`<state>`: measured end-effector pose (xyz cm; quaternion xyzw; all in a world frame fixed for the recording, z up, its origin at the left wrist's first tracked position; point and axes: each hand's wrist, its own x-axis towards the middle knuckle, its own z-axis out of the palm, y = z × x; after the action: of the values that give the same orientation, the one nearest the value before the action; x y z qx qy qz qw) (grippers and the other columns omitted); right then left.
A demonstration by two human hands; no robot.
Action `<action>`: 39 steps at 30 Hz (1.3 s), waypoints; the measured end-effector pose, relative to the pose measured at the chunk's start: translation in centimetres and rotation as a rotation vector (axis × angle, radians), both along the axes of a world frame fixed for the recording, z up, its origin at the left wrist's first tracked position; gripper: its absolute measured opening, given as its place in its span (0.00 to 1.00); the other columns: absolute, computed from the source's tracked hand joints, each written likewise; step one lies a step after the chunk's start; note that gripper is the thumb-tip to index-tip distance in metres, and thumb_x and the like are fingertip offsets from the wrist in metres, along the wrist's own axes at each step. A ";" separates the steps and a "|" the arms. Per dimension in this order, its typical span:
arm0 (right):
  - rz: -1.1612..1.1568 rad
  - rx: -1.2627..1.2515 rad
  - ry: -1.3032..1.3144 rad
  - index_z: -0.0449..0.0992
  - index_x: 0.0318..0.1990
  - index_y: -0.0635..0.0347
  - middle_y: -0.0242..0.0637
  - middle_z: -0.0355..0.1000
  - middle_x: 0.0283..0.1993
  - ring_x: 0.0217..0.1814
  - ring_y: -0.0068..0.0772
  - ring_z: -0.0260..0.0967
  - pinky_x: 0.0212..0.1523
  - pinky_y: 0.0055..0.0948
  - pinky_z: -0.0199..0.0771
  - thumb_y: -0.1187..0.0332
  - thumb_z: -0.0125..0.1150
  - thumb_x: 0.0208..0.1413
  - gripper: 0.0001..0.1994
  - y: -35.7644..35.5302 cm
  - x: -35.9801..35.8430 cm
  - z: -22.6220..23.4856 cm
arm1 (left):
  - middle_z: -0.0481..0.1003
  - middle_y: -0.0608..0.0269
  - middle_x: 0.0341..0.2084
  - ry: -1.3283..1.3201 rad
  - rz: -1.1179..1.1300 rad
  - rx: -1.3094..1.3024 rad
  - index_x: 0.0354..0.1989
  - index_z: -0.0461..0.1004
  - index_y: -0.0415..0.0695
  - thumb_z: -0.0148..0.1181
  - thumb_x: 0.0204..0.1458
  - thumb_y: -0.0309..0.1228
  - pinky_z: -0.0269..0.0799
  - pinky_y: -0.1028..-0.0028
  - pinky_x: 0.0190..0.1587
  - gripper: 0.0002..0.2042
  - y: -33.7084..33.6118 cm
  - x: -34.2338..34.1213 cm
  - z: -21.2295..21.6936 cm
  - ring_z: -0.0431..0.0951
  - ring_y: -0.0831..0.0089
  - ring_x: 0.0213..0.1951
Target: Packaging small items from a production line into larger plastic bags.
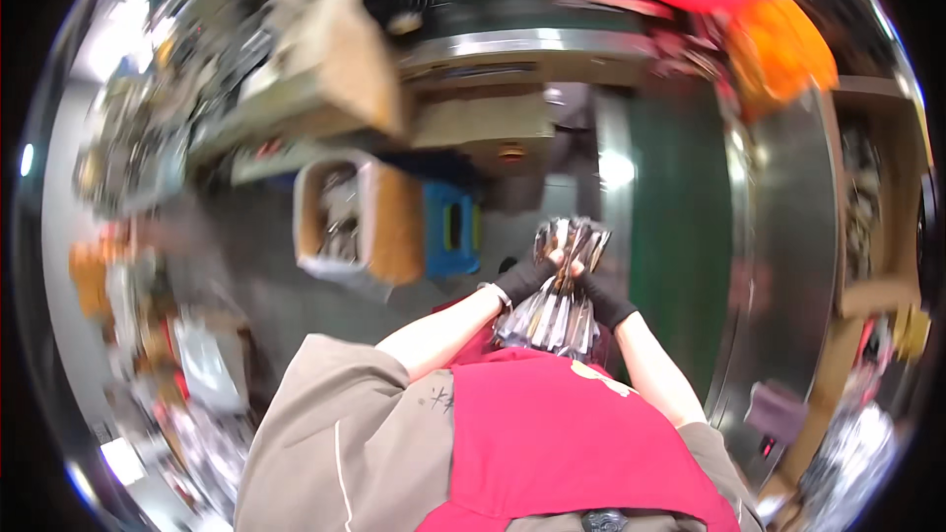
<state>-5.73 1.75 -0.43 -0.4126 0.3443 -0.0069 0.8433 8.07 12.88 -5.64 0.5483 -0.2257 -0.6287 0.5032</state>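
A green worktop (680, 217) (metal-edged, catching glare) runs beside the grey floor (271, 296).

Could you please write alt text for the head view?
A person's left hand and right hand, in dark fingerless gloves, grip a bundle of slim, shiny pieces around its middle, before a red apron. A long green surface runs on the right; a lined open box and a blue plastic object stand left. Surroundings are blurred.

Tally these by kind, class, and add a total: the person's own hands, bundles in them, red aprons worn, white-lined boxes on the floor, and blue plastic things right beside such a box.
Left hand and right hand: 2
Bundle: 1
Apron: 1
Lined box: 1
Blue plastic thing: 1
Total: 6
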 end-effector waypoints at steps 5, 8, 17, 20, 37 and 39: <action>0.235 -0.243 -0.306 0.57 0.61 0.57 0.32 0.64 0.53 0.53 0.26 0.62 0.53 0.26 0.63 0.50 0.60 0.51 0.34 4.4 15.3 4.9 | 0.70 0.63 0.45 -0.128 0.527 -0.308 0.54 0.65 0.42 0.53 0.45 0.62 0.67 0.73 0.50 0.37 5.8 12.5 9.1 0.69 0.76 0.46; 0.069 -0.497 -0.502 0.62 0.55 0.59 0.31 0.68 0.48 0.47 0.25 0.65 0.48 0.25 0.67 0.59 0.64 0.50 0.27 8.3 25.1 6.8 | 0.71 0.62 0.47 -0.388 0.524 -0.271 0.52 0.68 0.40 0.44 0.47 0.66 0.68 0.73 0.49 0.39 9.8 19.6 20.5 0.74 0.71 0.42; -0.267 -0.435 -0.295 0.54 0.58 0.65 0.42 0.64 0.54 0.54 0.33 0.63 0.53 0.30 0.64 0.65 0.66 0.46 0.34 24.8 40.6 4.1 | 0.74 0.67 0.38 0.026 0.660 -0.300 0.50 0.69 0.41 0.53 0.46 0.61 0.70 0.77 0.44 0.34 21.4 37.2 9.7 0.74 0.74 0.36; -0.280 -0.441 0.003 0.53 0.60 0.66 0.43 0.61 0.57 0.56 0.34 0.62 0.56 0.29 0.61 0.61 0.65 0.48 0.36 26.6 40.3 -3.2 | 0.69 0.51 0.50 -0.445 0.743 -0.103 0.53 0.64 0.36 0.41 0.59 0.48 0.57 0.70 0.57 0.27 22.9 37.4 -0.1 0.65 0.65 0.55; 0.002 -1.097 0.391 0.39 0.65 0.68 0.60 0.49 0.64 0.65 0.54 0.49 0.63 0.36 0.50 0.65 0.52 0.51 0.38 28.9 39.9 -5.4 | 0.48 0.33 0.61 -0.860 0.435 0.130 0.66 0.34 0.38 0.52 0.48 0.36 0.47 0.64 0.63 0.41 26.2 33.8 -0.8 0.49 0.43 0.62; 0.089 -0.952 0.454 0.39 0.64 0.68 0.60 0.49 0.63 0.66 0.54 0.48 0.63 0.35 0.50 0.65 0.53 0.51 0.38 28.5 39.1 -5.7 | 0.49 0.34 0.61 -0.673 0.349 0.236 0.65 0.34 0.36 0.53 0.48 0.34 0.48 0.66 0.63 0.41 27.1 33.9 -0.1 0.50 0.46 0.63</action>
<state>33.33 30.30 -6.11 -0.7553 0.4590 -0.0373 0.4662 41.94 39.93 -5.74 0.8078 -0.2075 -0.3407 0.4340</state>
